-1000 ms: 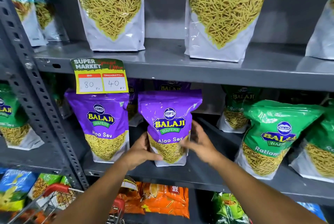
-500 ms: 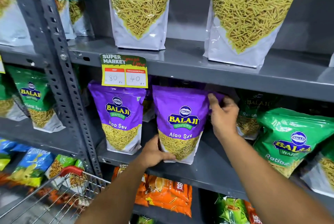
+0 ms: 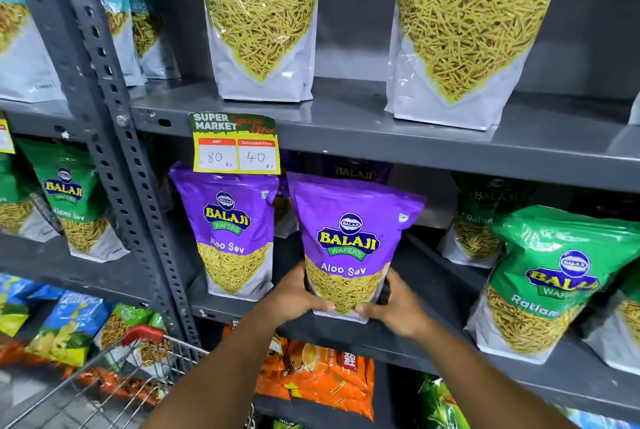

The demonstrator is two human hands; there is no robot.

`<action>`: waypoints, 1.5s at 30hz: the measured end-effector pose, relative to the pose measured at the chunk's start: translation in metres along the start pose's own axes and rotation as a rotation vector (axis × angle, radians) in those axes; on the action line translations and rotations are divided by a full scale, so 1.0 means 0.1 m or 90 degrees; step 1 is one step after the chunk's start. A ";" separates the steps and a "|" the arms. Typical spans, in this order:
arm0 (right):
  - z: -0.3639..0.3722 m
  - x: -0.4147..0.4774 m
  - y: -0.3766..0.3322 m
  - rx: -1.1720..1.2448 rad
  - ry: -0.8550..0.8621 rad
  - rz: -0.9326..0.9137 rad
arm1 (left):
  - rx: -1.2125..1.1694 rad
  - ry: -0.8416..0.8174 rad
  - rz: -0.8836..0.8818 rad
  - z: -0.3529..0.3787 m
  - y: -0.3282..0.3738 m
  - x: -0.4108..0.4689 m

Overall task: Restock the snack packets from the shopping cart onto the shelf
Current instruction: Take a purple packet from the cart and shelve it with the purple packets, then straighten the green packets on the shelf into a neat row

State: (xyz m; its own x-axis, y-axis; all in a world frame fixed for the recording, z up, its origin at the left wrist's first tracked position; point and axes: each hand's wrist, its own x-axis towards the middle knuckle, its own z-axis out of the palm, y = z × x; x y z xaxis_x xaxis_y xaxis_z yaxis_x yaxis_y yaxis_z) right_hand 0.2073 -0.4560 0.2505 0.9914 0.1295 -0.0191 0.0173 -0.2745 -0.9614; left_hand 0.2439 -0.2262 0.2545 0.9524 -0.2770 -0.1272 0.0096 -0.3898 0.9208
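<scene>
A purple Aloo Sev packet (image 3: 349, 238) stands upright on the middle grey shelf (image 3: 408, 342), near its front edge. My left hand (image 3: 294, 297) grips its lower left corner and my right hand (image 3: 394, 311) grips its lower right corner. A second purple Aloo Sev packet (image 3: 232, 231) stands just to its left, apart from it. More purple packets stand in the shadow behind. The shopping cart (image 3: 114, 373), wire with a red handle, shows at the lower left, and its inside is mostly out of view.
Green Ratlami packets (image 3: 550, 279) stand to the right on the same shelf. Two big Aloo Sev packets (image 3: 259, 23) stand on the shelf above. A price tag (image 3: 235, 144) hangs from that shelf's edge. A perforated upright post (image 3: 114, 137) is left. Orange packets (image 3: 318, 376) lie below.
My right hand came down from the packet's top right corner to its lower right corner. The view shifted slightly, and the packet now leans a bit more toward me.
</scene>
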 end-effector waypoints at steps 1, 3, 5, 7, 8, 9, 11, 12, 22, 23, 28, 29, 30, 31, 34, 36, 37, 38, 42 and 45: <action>0.01 0.00 0.01 -0.008 0.011 0.000 | 0.004 -0.001 -0.004 -0.01 -0.01 0.00; 0.02 -0.01 0.01 -0.026 0.016 0.004 | 0.006 -0.005 -0.012 -0.01 -0.02 0.00; 0.03 -0.02 0.02 -0.023 0.015 0.001 | 0.011 -0.013 -0.016 -0.01 -0.01 0.00; 0.03 -0.02 0.04 -0.015 0.015 -0.007 | 0.011 -0.019 -0.012 -0.01 -0.01 0.01; 0.03 -0.01 0.06 -0.009 0.012 -0.008 | 0.009 -0.019 -0.014 -0.01 -0.01 0.01; 0.02 0.00 0.08 -0.007 0.010 -0.007 | 0.004 -0.020 -0.012 0.00 -0.01 0.00; 0.04 -0.01 0.07 -0.006 0.010 -0.008 | 0.009 -0.019 -0.004 0.01 0.00 -0.04; 0.05 -0.02 0.05 -0.012 0.010 -0.007 | 0.007 -0.018 0.005 0.03 0.03 -0.06; -0.22 -1.07 0.20 -0.189 0.421 -0.159 | 0.082 0.259 0.249 0.90 0.04 -1.00; -0.29 -1.22 0.27 -0.193 0.476 -0.166 | 0.114 0.223 0.295 1.10 0.01 -0.99; -1.38 -1.65 -0.12 -0.287 0.651 -0.338 | 0.039 0.071 0.255 2.11 0.61 -0.53; -1.69 -1.64 -0.33 -0.347 0.643 -0.363 | 0.029 0.047 0.222 2.28 0.73 -0.39; -1.93 -1.58 -0.56 -0.428 0.616 -0.386 | 0.014 0.015 0.203 2.39 0.81 -0.27; -2.16 -1.53 -0.79 -0.527 0.570 -0.396 | -0.004 -0.011 0.197 2.51 0.88 -0.15; -2.52 -1.33 -1.30 -0.806 0.387 -0.272 | -0.012 -0.027 0.183 2.73 0.94 0.04; -2.53 -1.18 -1.48 -0.867 0.275 -0.188 | 0.011 0.013 0.162 2.76 0.91 0.06; -2.52 -1.12 -1.53 -0.867 0.215 -0.149 | 0.014 0.030 0.149 2.79 0.90 0.05; -2.49 -1.06 -1.55 -0.864 0.166 -0.120 | 0.011 0.044 0.139 2.81 0.91 0.04; -2.39 -0.86 -1.56 -0.836 0.118 -0.129 | 0.043 0.047 0.118 2.81 0.96 0.00; -2.39 -0.86 -1.49 -0.797 0.249 -0.211 | 0.054 0.046 0.111 2.78 1.00 -0.03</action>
State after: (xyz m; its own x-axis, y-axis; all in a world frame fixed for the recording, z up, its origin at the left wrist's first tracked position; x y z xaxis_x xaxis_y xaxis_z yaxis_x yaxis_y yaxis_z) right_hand 0.1505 -0.6539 0.4613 0.8857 0.1388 0.4430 0.1592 -0.9872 -0.0090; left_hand 0.1576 -0.5083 0.2442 0.9568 -0.2844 0.0610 -0.1802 -0.4149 0.8918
